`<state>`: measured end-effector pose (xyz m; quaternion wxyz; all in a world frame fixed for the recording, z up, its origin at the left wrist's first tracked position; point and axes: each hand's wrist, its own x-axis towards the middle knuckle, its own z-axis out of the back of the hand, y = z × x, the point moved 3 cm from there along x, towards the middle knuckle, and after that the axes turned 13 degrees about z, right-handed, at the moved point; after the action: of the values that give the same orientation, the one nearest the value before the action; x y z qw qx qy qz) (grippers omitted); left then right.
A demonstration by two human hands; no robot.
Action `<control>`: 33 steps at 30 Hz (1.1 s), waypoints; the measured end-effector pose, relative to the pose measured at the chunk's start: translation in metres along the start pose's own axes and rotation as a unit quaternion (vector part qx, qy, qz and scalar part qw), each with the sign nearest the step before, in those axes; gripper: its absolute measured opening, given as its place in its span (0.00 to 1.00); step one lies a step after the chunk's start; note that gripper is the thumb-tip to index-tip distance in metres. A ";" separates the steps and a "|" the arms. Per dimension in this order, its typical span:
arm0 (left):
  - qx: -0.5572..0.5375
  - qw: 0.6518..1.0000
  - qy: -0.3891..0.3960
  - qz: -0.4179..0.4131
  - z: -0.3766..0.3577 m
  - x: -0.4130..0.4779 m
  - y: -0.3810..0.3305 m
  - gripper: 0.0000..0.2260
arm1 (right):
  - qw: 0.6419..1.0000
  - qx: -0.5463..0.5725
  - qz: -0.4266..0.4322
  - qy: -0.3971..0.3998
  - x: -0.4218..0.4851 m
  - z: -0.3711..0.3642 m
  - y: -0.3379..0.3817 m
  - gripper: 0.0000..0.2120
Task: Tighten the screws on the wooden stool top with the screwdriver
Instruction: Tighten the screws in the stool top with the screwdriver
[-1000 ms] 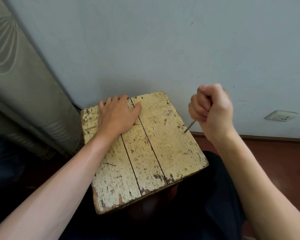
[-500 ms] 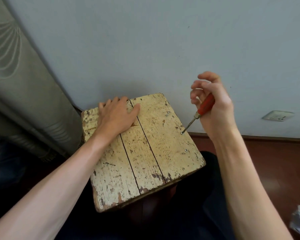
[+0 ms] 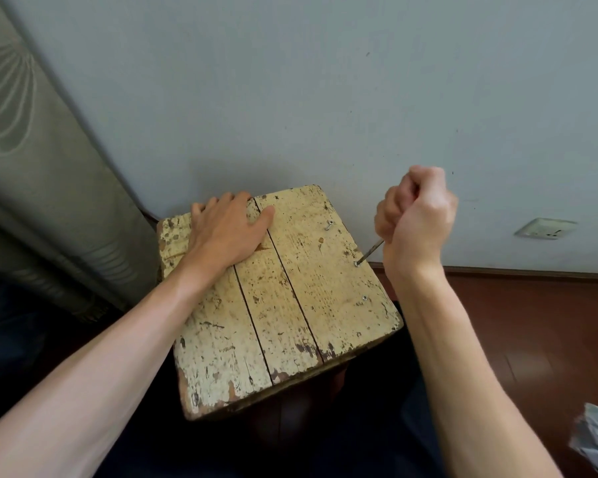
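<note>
Squarely against the pale grey wall (image 3: pixel 325 98) sits the worn, cream-painted three-plank wooden stool top (image 3: pixel 290 305). The left hand (image 3: pixel 225 232) lies flat on its far planks, fingers straight. The right hand (image 3: pixel 416 219) is fisted round the thin metal-shafted screwdriver (image 3: pixel 370 252), whose tip meets a small silver screw (image 3: pixel 357 264) near the right edge.

Worn wooden stool top (image 3: pixel 301 305) with chipped matt cream paint; glossy metal screwdriver (image 3: pixel 370 252) shaft.
</note>
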<state>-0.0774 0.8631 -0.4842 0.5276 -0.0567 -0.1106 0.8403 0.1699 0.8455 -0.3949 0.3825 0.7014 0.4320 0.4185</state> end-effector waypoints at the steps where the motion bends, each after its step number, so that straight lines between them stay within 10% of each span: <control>1: 0.002 1.000 0.000 -0.002 0.000 0.000 0.000 0.34 | 0.999 -0.001 0.012 -0.047 -0.004 -0.001 0.001 0.17; 5: -0.002 1.000 -0.001 -0.011 0.000 0.000 0.002 0.35 | 0.989 -0.005 0.022 -0.146 -0.011 0.000 0.004 0.19; 13: -0.001 1.000 -0.006 -0.011 -0.001 0.001 0.002 0.35 | 0.979 -0.078 0.088 0.169 -0.002 0.022 0.001 0.12; 19: -0.003 1.000 -0.008 -0.003 -0.002 -0.001 0.000 0.35 | 0.940 -0.235 0.186 0.161 -0.009 0.036 0.011 0.01; 25: -0.005 1.000 -0.011 -0.005 0.000 -0.002 0.000 0.34 | 0.894 -0.333 0.189 0.234 -0.019 0.051 0.022 0.20; 33: -0.007 1.000 -0.013 0.001 0.001 -0.003 -0.001 0.34 | 0.960 -0.205 0.158 0.106 0.002 0.059 0.032 0.18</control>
<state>-0.0751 0.8606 -0.4828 0.5252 -0.0500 -0.1235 0.8405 0.2335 0.8260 -0.3866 0.3993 0.6185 0.2587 0.6253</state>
